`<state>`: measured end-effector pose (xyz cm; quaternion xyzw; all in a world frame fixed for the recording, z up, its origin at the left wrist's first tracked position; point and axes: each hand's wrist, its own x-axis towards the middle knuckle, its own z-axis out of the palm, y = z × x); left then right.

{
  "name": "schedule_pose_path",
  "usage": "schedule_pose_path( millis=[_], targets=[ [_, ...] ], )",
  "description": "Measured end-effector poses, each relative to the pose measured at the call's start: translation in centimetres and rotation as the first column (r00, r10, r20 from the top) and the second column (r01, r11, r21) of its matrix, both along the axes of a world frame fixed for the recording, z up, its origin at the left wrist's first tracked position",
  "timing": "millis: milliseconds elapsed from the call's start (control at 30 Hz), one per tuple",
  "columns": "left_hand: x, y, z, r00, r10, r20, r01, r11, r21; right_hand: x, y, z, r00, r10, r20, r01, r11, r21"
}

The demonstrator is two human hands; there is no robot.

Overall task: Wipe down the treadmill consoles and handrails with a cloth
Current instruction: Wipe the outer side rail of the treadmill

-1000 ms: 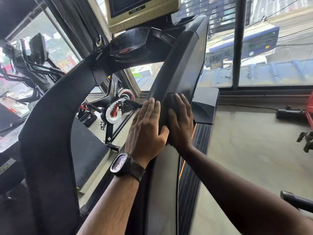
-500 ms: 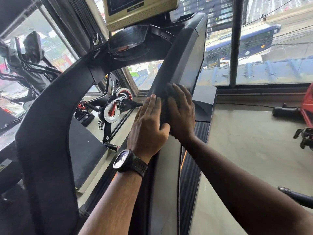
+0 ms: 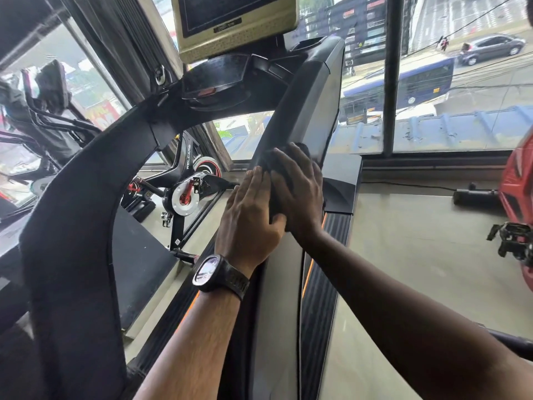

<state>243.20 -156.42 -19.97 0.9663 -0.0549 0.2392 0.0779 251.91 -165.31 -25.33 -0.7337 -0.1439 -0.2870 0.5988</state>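
Note:
The treadmill's black right handrail (image 3: 305, 105) slopes up to the console (image 3: 219, 79), which sits under a gold-framed screen (image 3: 230, 21). My right hand (image 3: 300, 194) lies flat on the rail's outer face and presses a dark cloth (image 3: 305, 148) against it. Only the cloth's edge shows past my fingertips. My left hand (image 3: 251, 215), with a black watch on its wrist, rests flat on the rail's inner side, fingers straight, right beside my right hand. The curved left handrail (image 3: 72, 197) stands untouched at the left.
A spin bike (image 3: 187, 194) stands beyond the treadmill by the window. A red machine (image 3: 516, 203) sits at the right edge, with grey floor (image 3: 418, 269) between. A window post (image 3: 390, 76) rises behind. The treadmill's ribbed side rail (image 3: 320, 298) runs below my arms.
Both hands have slid together up the right handrail towards the console, with the cloth still under my right palm.

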Motion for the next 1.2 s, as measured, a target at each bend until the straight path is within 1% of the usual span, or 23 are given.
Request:
schedule_pose_path(
  millis=[33, 67, 133, 167, 200, 233, 333, 400, 467, 533, 567, 600, 667, 733, 767, 800, 900, 933, 967, 1033, 1100, 1133, 1200],
  targets=[
    [0.0, 0.0, 0.0, 1.0, 0.003, 0.0, -0.003, 1.0, 0.002, 0.9, -0.2, 0.1, 1.0, 0.0, 0.005, 0.0, 1.0, -0.022],
    [0.0, -0.1, 0.0, 1.0, 0.008, -0.008, -0.008, 1.0, 0.011, 1.7, -0.4, 0.0, 0.999, -0.003, -0.047, 0.004, 1.0, 0.006],
    [-0.1, -0.1, 0.0, 1.0, 0.014, -0.027, -0.013, 1.0, 0.024, 3.1, -0.6, -0.6, 0.958, 0.011, -0.288, 0.039, 0.985, 0.169],
    [-0.1, -0.1, 0.0, 0.999, 0.015, -0.032, -0.014, 1.0, 0.025, 2.9, -0.5, -0.9, 0.907, 0.041, -0.42, 0.058, 0.974, 0.22],
    [0.0, -0.1, 0.0, 0.999, 0.016, -0.036, -0.015, 1.0, 0.025, 2.2, -0.3, -1.2, 0.87, 0.062, -0.49, 0.06, 0.971, 0.231],
    [0.1, -0.1, 0.0, 0.999, 0.016, -0.041, -0.015, 1.0, 0.024, 1.0, -0.1, -1.5, 0.875, 0.061, -0.48, 0.051, 0.975, 0.216],
    [0.1, 0.1, 0.1, 0.998, 0.022, -0.05, -0.022, 1.0, 0.007, -1.7, 0.5, -1.9, 0.977, 0.045, -0.21, -0.003, 0.981, 0.193],
    [0.1, 0.0, 0.2, 0.998, 0.026, -0.061, -0.026, 1.0, 0.011, -0.4, 0.4, -1.9, 0.99, 0.013, -0.141, 0.01, 0.988, 0.154],
    [0.1, -0.1, 0.3, 0.997, 0.027, -0.067, -0.026, 0.999, 0.02, 1.7, 0.0, -2.7, 0.961, 0.019, -0.274, 0.032, 0.984, 0.177],
    [-0.1, -0.1, 0.4, 0.996, 0.033, -0.08, -0.031, 0.999, 0.025, 2.2, -0.2, -3.7, 0.859, 0.077, -0.505, 0.061, 0.966, 0.251],
    [-0.1, -0.2, 0.5, 0.996, 0.033, -0.086, -0.031, 0.999, 0.028, 1.6, 0.0, -4.0, 0.822, 0.099, -0.561, 0.07, 0.96, 0.271],
    [-0.2, -0.1, 0.7, 0.996, 0.032, -0.089, -0.029, 0.999, 0.028, 0.6, 0.3, -4.3, 0.83, 0.099, -0.549, 0.069, 0.958, 0.277],
    [0.0, 0.1, 1.1, 0.995, 0.034, -0.093, -0.03, 0.999, 0.037, -1.2, 0.7, -4.2, 0.931, 0.062, -0.36, 0.058, 0.948, 0.314],
    [0.5, 0.2, 1.7, 0.994, 0.038, -0.099, -0.033, 0.998, 0.057, -0.7, 0.4, -3.9, 0.976, 0.03, -0.215, 0.039, 0.95, 0.31],
    [0.8, 0.1, 2.0, 0.993, 0.043, -0.107, -0.037, 0.998, 0.055, 0.2, 0.1, -3.9, 0.976, 0.016, -0.217, 0.048, 0.956, 0.29],
    [1.1, -0.1, 2.3, 0.992, 0.049, -0.115, -0.044, 0.998, 0.052, 1.3, -0.2, -4.2, 0.961, 0.013, -0.277, 0.068, 0.958, 0.28],
    [2.1, -0.8, 2.8, 0.991, 0.058, -0.123, -0.049, 0.996, 0.076, 2.0, -0.5, -5.5, 0.817, 0.077, -0.572, 0.092, 0.961, 0.26],
    [2.4, -1.0, 2.8, 0.99, 0.063, -0.125, -0.053, 0.995, 0.081, 1.0, -0.1, -5.8, 0.808, 0.084, -0.583, 0.069, 0.969, 0.236],
    [2.7, -1.1, 2.9, 0.99, 0.07, -0.123, -0.061, 0.995, 0.079, -0.1, 0.2, -6.0, 0.841, 0.089, -0.534, 0.043, 0.972, 0.23],
    [3.2, -1.2, 3.0, 0.989, 0.08, -0.123, -0.072, 0.995, 0.068, -1.8, 0.4, -6.1, 0.926, 0.095, -0.366, 0.0, 0.968, 0.252],
    [3.5, -1.4, 3.0, 0.988, 0.083, -0.13, -0.074, 0.995, 0.072, -0.7, -0.1, -6.1, 0.963, 0.057, -0.262, -0.007, 0.982, 0.186],
    [3.6, -1.5, 3.0, 0.988, 0.087, -0.13, -0.077, 0.994, 0.078, 0.5, -0.4, -6.3, 0.966, 0.036, -0.257, 0.004, 0.989, 0.151],
    [3.6, -1.6, 2.9, 0.988, 0.096, -0.118, -0.086, 0.992, 0.087, 2.6, -0.8, -6.5, 0.91, 0.029, -0.414, 0.043, 0.986, 0.163]
  ],
)
